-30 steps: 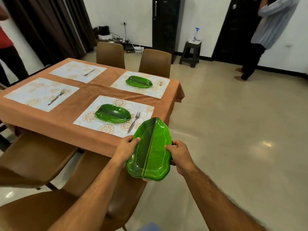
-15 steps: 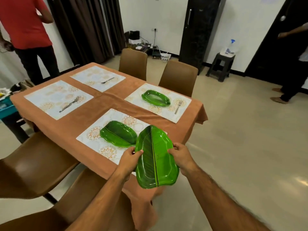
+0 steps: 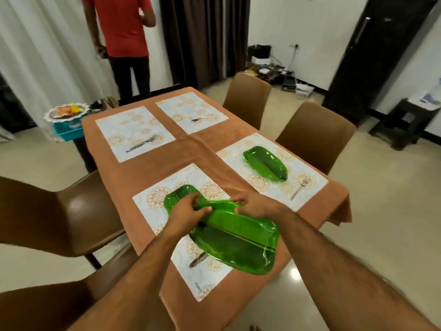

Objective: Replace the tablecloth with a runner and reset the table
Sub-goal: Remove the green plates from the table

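On the brown tablecloth [image 3: 191,151]: four placemats, forks on the far two, a leaf plate [image 3: 265,162] and fork [image 3: 299,188] on the right mat. Brown chairs [image 3: 248,99] ring the table; a person in a red shirt [image 3: 124,25] stands beyond it. Both arms reach forward over the near mat [image 3: 164,211]. Left hand [image 3: 188,211] and right hand [image 3: 256,205] each pinch the far end of a green leaf plate [image 3: 238,244], held above another plate [image 3: 175,199] lying on that mat.
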{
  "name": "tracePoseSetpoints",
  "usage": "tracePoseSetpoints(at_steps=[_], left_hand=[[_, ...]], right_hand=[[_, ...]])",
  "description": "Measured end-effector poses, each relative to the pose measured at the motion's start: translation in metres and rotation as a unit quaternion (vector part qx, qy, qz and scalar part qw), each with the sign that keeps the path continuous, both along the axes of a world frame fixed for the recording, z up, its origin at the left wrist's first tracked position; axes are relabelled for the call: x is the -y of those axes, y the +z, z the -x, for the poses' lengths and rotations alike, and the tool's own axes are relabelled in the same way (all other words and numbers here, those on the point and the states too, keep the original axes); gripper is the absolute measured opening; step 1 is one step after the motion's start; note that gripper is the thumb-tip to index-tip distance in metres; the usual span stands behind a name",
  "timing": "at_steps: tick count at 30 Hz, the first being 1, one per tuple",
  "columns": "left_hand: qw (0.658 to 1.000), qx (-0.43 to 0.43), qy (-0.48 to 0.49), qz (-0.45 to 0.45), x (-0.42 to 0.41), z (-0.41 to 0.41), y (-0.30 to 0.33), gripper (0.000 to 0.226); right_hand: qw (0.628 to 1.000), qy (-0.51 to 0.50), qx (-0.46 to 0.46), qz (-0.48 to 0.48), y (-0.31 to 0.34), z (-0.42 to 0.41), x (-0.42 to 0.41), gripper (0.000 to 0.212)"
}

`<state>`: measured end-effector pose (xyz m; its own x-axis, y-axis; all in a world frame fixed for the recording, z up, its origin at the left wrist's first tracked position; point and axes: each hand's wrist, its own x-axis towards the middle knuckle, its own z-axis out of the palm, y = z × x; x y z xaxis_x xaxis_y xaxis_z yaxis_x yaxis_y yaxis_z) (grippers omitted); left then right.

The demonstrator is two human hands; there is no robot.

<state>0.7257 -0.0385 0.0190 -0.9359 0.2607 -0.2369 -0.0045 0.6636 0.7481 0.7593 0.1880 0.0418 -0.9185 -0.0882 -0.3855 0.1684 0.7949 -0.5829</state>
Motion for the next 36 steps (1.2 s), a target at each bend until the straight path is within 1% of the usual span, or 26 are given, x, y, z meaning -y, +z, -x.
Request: tracePoseSetpoints(at_steps=[2,3,5,6,8,11,12,14,16,17,18,19,20,21,22,23,24,25,26,27,28,29,32,33,34,36], left_hand=[[0.994,-0.013,-0.063,0.090,-0.020,0.015,0.004,0.057],[0.988,0.001,-0.096,0.118,-0.029,0.021,0.007,0.051],[0.982,0.046,-0.138,0.123,-0.040,0.029,0.008,0.043],[0.981,0.062,-0.139,0.118,-0.043,0.032,0.006,0.044],[0.986,0.078,-0.106,0.099,-0.043,0.036,0.001,0.040],[0.994,0.095,-0.024,0.054,-0.033,0.033,-0.015,0.016],[0.994,0.101,0.011,0.028,-0.030,0.031,-0.022,0.007],[0.990,0.110,0.086,-0.033,-0.026,0.028,-0.035,0.012],[0.972,0.116,0.181,-0.095,-0.021,0.027,-0.048,0.007],[0.958,0.121,0.228,-0.124,-0.019,0.028,-0.054,0.008],[0.941,0.129,0.275,-0.150,-0.018,0.029,-0.061,0.014],[0.922,0.135,0.320,-0.169,-0.017,0.030,-0.069,0.017],[0.904,0.138,0.362,-0.182,-0.015,0.033,-0.078,0.019],[0.884,0.143,0.400,-0.196,-0.013,0.036,-0.086,0.021],[0.862,0.147,0.435,-0.215,-0.014,0.039,-0.092,0.023],[0.841,0.154,0.464,-0.231,-0.014,0.043,-0.100,0.024],[0.824,0.159,0.487,-0.243,-0.016,0.046,-0.106,0.024],[0.809,0.164,0.504,-0.253,-0.019,0.048,-0.113,0.022],[0.796,0.167,0.518,-0.266,-0.021,0.050,-0.118,0.019],[0.787,0.171,0.526,-0.271,-0.023,0.050,-0.120,0.017],[0.787,0.174,0.531,-0.262,-0.024,0.049,-0.123,0.018],[0.800,0.175,0.527,-0.228,-0.021,0.048,-0.126,0.021],[0.859,0.174,0.473,-0.089,-0.006,0.048,-0.133,0.027],[0.875,0.161,0.454,-0.059,-0.001,0.048,-0.135,0.026],[0.887,0.144,0.438,-0.035,0.002,0.049,-0.137,0.026],[0.901,0.118,0.417,0.010,0.005,0.049,-0.138,0.023]], right_hand=[[0.993,0.107,0.022,-0.033,0.006,0.030,0.004,0.040],[0.988,0.145,0.032,-0.050,0.009,0.044,0.007,0.040],[0.976,0.200,0.049,-0.075,0.012,0.067,0.013,0.040],[0.969,0.225,0.052,-0.085,0.015,0.076,0.015,0.039],[0.961,0.257,0.055,-0.089,0.015,0.094,0.018,0.034],[0.962,0.259,0.032,-0.085,0.009,0.114,0.031,0.025],[0.963,0.253,0.012,-0.087,0.007,0.118,0.035,0.027],[0.967,0.229,-0.045,-0.107,0.003,0.123,0.036,0.037],[0.969,0.170,-0.125,-0.128,-0.006,0.127,0.034,0.055],[0.971,0.117,-0.161,-0.135,-0.016,0.129,0.031,0.065],[0.972,0.051,-0.192,-0.127,-0.025,0.128,0.030,0.075],[0.974,-0.018,-0.204,-0.097,-0.037,0.128,0.029,0.082],[0.976,-0.069,-0.198,-0.053,-0.051,0.130,0.028,0.083],[0.982,-0.097,-0.159,-0.004,-0.064,0.132,0.029,0.078],[0.989,-0.112,-0.088,0.036,-0.075,0.133,0.032,0.066],[0.991,-0.118,-0.003,0.067,-0.082,0.134,0.037,0.051],[0.985,-0.123,0.061,0.106,-0.089,0.133,0.042,0.035],[0.976,-0.134,0.091,0.145,-0.093,0.132,0.050,0.021],[0.969,-0.151,0.094,0.170,-0.101,0.134,0.055,0.013],[0.966,-0.166,0.092,0.176,-0.107,0.138,0.060,0.012],[0.965,-0.172,0.093,0.176,-0.111,0.140,0.064,0.014],[0.966,-0.171,0.098,0.167,-0.113,0.143,0.066,0.014],[0.973,-0.154,0.114,0.132,-0.124,0.151,0.068,0.003],[0.977,-0.144,0.115,0.109,-0.129,0.155,0.068,0.003],[0.981,-0.131,0.115,0.084,-0.136,0.158,0.068,0.008],[0.988,-0.101,0.108,0.044,-0.145,0.164,0.070,0.017]])
